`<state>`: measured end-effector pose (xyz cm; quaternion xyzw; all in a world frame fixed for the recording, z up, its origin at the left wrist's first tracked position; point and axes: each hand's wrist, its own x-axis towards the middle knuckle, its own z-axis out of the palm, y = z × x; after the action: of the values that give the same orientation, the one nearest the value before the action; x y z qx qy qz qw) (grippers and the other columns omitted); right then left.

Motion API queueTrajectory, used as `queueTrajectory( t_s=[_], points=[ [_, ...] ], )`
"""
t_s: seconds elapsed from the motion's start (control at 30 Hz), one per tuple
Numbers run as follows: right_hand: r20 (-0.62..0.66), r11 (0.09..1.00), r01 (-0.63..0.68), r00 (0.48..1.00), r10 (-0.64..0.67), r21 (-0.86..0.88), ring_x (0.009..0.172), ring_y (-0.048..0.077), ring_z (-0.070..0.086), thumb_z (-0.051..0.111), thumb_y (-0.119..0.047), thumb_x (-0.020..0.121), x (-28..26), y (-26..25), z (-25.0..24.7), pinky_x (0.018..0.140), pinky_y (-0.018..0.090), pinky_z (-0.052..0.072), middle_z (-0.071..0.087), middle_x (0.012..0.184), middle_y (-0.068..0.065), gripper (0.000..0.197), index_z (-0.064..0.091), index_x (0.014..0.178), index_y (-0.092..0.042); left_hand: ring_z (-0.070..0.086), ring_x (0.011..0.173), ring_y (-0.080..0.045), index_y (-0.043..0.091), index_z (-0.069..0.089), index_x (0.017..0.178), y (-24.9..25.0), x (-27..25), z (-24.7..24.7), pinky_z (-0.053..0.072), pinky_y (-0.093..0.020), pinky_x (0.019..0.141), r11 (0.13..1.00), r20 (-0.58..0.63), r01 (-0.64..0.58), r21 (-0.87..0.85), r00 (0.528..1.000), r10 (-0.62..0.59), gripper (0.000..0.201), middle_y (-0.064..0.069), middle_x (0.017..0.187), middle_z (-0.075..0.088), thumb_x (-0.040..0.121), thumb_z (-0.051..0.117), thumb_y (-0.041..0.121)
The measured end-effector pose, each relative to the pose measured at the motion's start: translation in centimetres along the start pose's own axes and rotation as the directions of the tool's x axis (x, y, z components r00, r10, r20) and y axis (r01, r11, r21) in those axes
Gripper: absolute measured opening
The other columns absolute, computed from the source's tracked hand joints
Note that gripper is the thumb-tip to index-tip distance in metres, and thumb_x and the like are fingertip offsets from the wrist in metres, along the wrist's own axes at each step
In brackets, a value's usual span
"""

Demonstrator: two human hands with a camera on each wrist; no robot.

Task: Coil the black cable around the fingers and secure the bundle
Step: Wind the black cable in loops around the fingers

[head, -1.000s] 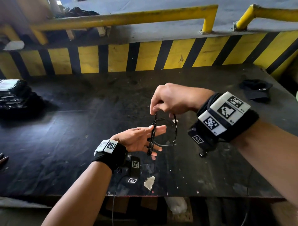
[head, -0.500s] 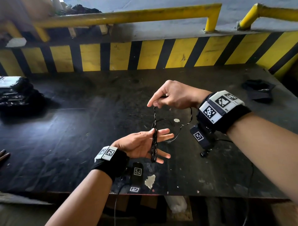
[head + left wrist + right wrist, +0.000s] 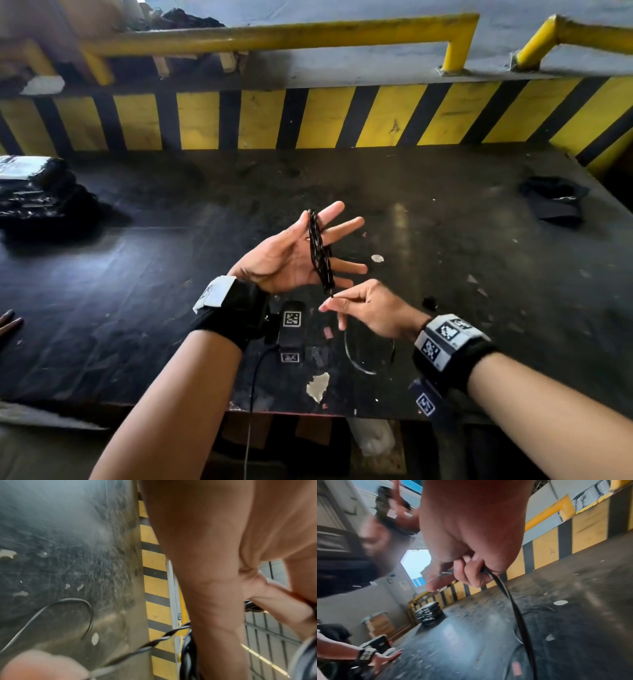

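Note:
My left hand (image 3: 284,260) is held palm up over the dark table (image 3: 137,308), its fingers straight and spread. The black cable (image 3: 318,250) is coiled in several twisted turns across those fingers. Just below, my right hand (image 3: 363,308) pinches the cable's free run where it leaves the coil. A slack loop (image 3: 370,359) hangs under that hand. In the right wrist view the thumb and fingers (image 3: 467,566) grip the cable (image 3: 513,608), which trails down. In the left wrist view the twisted cable (image 3: 163,639) leads away from the fingers (image 3: 214,601).
A stack of black packets (image 3: 37,192) sits at the table's left, a black item (image 3: 551,198) at its far right. A yellow-black striped barrier (image 3: 308,116) runs behind. A small black tagged device (image 3: 291,329) lies near the front edge. Another person's hand (image 3: 385,658) rests on the table.
My right hand has swung from above my left hand down to below it, drawing the cable over the fingers. My left hand has lifted and moved farther out.

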<state>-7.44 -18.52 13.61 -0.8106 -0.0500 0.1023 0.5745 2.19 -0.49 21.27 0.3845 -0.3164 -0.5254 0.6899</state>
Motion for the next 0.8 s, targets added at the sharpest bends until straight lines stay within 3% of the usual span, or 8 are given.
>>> queueTrajectory(
  t_s=[0.1, 0.23, 0.33, 0.47, 0.57, 0.67, 0.73, 0.8],
  points=[
    [0.035, 0.996, 0.053, 0.998, -0.051, -0.068, 0.071, 0.04, 0.07, 0.063, -0.035, 0.101, -0.2, -0.2, 1.1, 0.078, 0.034, 0.055, 0.077, 0.075, 0.013, 0.025, 0.082, 0.102, -0.019, 0.033, 0.137, -0.06, 0.045, 0.034, 0.15, -0.2, 0.1, -1.7, 0.031, -0.067, 0.11, 1.0, -0.118, 0.016, -0.004, 0.993, -0.017, 0.06, 0.001, 0.167, 0.019, 0.093, 0.05, 0.057],
    [0.049, 0.987, 0.041, 0.998, -0.033, -0.152, 0.075, 0.042, 0.076, 0.066, -0.034, 0.098, -0.1, -1.5, 0.7, 0.084, 0.053, 0.06, 0.076, 0.069, 0.007, 0.022, 0.083, 0.096, -0.021, 0.039, 0.134, -0.059, 0.047, 0.029, 0.152, -1.2, 0.0, -3.4, 0.035, -0.065, 0.109, 1.0, -0.216, 0.028, 0.003, 0.976, -0.027, 0.068, 0.004, 0.165, 0.027, 0.09, 0.053, 0.06],
    [0.055, 0.965, 0.015, 0.998, -0.001, -0.262, 0.074, 0.032, 0.078, 0.068, -0.033, 0.097, -0.2, -2.6, 0.4, 0.085, 0.046, 0.06, 0.076, 0.065, 0.004, 0.022, 0.082, 0.087, -0.018, 0.043, 0.132, -0.057, 0.047, 0.031, 0.151, -1.6, 0.1, -3.9, 0.035, -0.065, 0.108, 0.997, -0.26, 0.071, 0.009, 0.963, -0.066, 0.063, 0.004, 0.165, 0.027, 0.092, 0.047, 0.059],
    [0.073, 0.856, -0.009, 0.996, 0.054, -0.517, 0.07, 0.001, 0.069, 0.066, -0.041, 0.096, -0.5, -6.0, -0.9, 0.074, 0.028, 0.05, 0.07, 0.058, -0.005, 0.022, 0.081, 0.084, -0.03, 0.06, 0.12, -0.045, 0.05, 0.045, 0.142, -2.2, 0.0, -4.3, 0.05, -0.056, 0.098, 0.987, -0.287, 0.154, 0.035, 0.948, -0.138, 0.053, 0.005, 0.164, 0.028, 0.09, 0.047, 0.061],
    [0.048, 0.657, -0.007, 0.997, 0.065, -0.754, 0.086, 0.014, 0.068, 0.068, -0.047, 0.092, -0.9, -10.2, -2.3, 0.075, 0.029, 0.044, 0.064, 0.075, -0.011, 0.018, 0.08, 0.099, -0.036, 0.057, 0.119, -0.045, 0.041, 0.043, 0.147, -3.2, -0.6, -5.3, 0.043, -0.064, 0.101, 0.974, -0.311, 0.228, -0.003, 0.925, -0.218, 0.07, 0.0, 0.159, 0.039, 0.084, 0.063, 0.062],
    [0.044, 0.513, 0.045, 0.999, -0.015, -0.857, 0.101, 0.024, 0.069, 0.07, -0.048, 0.09, -0.7, -13.8, -3.8, 0.075, 0.031, 0.043, 0.072, 0.104, -0.002, 0.021, 0.077, 0.106, -0.038, 0.055, 0.119, -0.049, 0.027, 0.052, 0.144, -4.5, -0.9, -5.4, 0.031, -0.069, 0.107, 0.958, -0.256, 0.285, -0.007, 0.926, -0.278, 0.071, -0.001, 0.141, 0.058, 0.082, 0.069, 0.057],
    [0.027, 0.463, 0.057, 0.997, -0.071, -0.884, 0.101, 0.024, 0.069, 0.069, -0.049, 0.09, 0.0, -15.4, -4.8, 0.074, 0.031, 0.043, 0.072, 0.108, -0.002, 0.022, 0.076, 0.107, -0.036, 0.061, 0.112, -0.048, 0.029, 0.06, 0.137, -5.3, -0.9, -5.0, 0.039, -0.067, 0.102, 0.951, -0.217, 0.306, -0.042, 0.926, -0.308, 0.066, 0.004, 0.147, 0.054, 0.078, 0.076, 0.054],
    [0.022, 0.443, 0.064, 0.995, -0.098, -0.894, 0.1, 0.023, 0.068, 0.07, -0.05, 0.089, 0.9, -16.4, -5.6, 0.075, 0.032, 0.046, 0.073, 0.106, -0.005, 0.021, 0.077, 0.103, -0.035, 0.06, 0.114, -0.047, 0.031, 0.057, 0.14, -6.2, -0.9, -4.5, 0.034, -0.071, 0.103, 0.948, -0.16, 0.311, -0.063, 0.935, -0.317, 0.063, 0.006, 0.157, 0.043, 0.082, 0.073, 0.05]
  ],
)
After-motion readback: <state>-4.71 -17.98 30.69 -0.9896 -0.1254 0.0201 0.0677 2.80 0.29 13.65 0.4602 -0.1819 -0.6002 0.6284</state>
